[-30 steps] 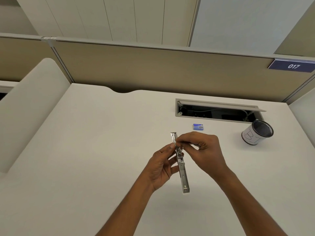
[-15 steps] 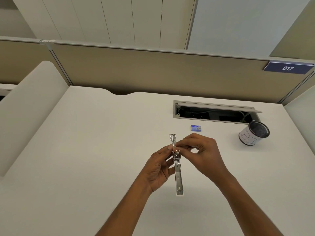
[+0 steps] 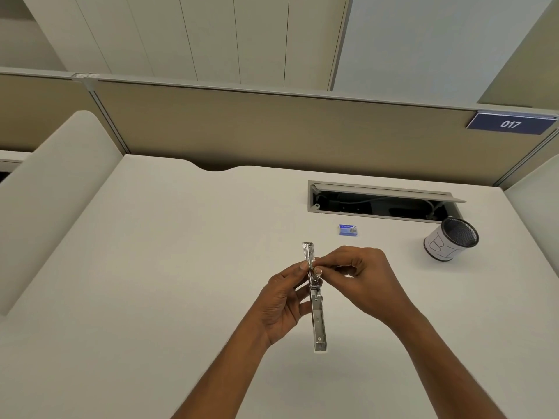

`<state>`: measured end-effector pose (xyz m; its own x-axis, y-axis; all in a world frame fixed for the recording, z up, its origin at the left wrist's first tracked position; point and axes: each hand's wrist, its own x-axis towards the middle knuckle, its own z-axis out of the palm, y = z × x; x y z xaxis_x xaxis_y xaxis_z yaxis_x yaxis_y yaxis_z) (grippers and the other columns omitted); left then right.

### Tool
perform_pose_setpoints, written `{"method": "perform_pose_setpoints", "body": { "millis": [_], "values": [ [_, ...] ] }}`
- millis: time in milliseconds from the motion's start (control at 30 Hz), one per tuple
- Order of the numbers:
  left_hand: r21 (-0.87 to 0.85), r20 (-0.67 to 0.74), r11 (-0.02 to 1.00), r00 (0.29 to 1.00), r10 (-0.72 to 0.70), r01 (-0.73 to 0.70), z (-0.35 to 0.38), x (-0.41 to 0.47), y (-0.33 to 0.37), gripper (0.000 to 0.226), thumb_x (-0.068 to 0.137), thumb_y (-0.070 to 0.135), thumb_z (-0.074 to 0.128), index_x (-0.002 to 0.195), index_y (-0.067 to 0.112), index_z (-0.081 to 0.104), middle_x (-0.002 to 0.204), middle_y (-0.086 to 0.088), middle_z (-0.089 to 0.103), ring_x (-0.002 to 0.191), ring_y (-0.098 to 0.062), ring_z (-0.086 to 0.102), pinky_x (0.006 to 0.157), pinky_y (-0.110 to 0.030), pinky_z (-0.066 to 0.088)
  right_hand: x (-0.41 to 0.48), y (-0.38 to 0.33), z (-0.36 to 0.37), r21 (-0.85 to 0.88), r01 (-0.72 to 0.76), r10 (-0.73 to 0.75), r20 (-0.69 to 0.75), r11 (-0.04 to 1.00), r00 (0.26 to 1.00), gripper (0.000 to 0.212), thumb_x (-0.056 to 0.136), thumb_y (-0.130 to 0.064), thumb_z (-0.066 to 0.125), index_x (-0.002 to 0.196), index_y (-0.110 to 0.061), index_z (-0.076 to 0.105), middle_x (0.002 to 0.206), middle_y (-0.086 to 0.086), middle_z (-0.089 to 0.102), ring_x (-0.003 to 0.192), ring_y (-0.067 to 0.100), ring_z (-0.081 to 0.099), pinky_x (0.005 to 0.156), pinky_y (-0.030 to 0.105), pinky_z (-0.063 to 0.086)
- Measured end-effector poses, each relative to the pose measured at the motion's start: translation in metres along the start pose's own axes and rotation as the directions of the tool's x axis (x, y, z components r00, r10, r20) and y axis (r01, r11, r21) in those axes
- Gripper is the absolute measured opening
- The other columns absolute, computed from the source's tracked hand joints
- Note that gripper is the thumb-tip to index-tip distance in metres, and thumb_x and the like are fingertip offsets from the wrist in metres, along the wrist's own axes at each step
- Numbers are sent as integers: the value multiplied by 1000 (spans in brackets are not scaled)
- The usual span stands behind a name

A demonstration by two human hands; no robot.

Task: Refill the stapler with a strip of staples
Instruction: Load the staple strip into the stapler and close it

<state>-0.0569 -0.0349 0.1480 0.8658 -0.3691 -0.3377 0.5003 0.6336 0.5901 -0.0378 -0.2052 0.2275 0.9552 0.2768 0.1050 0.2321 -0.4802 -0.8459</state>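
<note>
A slim metal stapler (image 3: 318, 322) is swung fully open into one long line above the white desk (image 3: 151, 267), one end pointing away from me. My left hand (image 3: 281, 303) grips it at the hinge from the left. My right hand (image 3: 360, 282) pinches something small at the channel just beyond the hinge; its fingertips hide what they hold. A small blue staple box (image 3: 348, 230) lies on the desk beyond the hands.
A black mesh cup with a white paper wrap (image 3: 450, 240) stands at the right. An open cable hatch (image 3: 381, 201) is set into the desk behind the box. A beige partition runs along the far edge, with white side panels left and right.
The view has shifted slightly. Both hands stay on the stapler at the hinge; my right fingertips have slid a little toward the hinge along the channel.
</note>
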Motion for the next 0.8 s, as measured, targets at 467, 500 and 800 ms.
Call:
{"method": "perform_pose_setpoints", "body": {
  "millis": [467, 500, 800],
  "values": [
    [12, -3, 1000, 1000, -8, 8, 2, 2, -3, 51, 67, 36, 97, 109, 12, 81, 89, -2, 75, 79, -15, 71, 64, -32, 62, 5, -9, -5, -38, -125, 127, 44, 991, 991, 15, 76, -12, 82, 84, -24, 83, 75, -10, 79, 73, 3, 74, 74, 26, 62],
    [13, -2, 1000, 1000, -9, 9, 2, 2, -4, 51, 67, 36, 97, 109, 12, 81, 89, -1, 76, 79, -15, 71, 64, -32, 62, 5, -11, -5, -57, -124, 127, 50, 991, 991, 15, 76, -11, 81, 83, -24, 83, 74, -9, 79, 72, 3, 74, 74, 25, 62],
    [13, -18, 1000, 1000, -8, 9, 2, 0, -6, 56, 65, 35, 98, 112, 12, 81, 90, -2, 76, 80, -16, 72, 63, -32, 62, 7, -19, -3, -186, -115, 131, 79, 976, 988, 16, 80, -14, 78, 90, -25, 84, 81, -6, 78, 76, 6, 72, 78, 26, 60]
  ]
}}
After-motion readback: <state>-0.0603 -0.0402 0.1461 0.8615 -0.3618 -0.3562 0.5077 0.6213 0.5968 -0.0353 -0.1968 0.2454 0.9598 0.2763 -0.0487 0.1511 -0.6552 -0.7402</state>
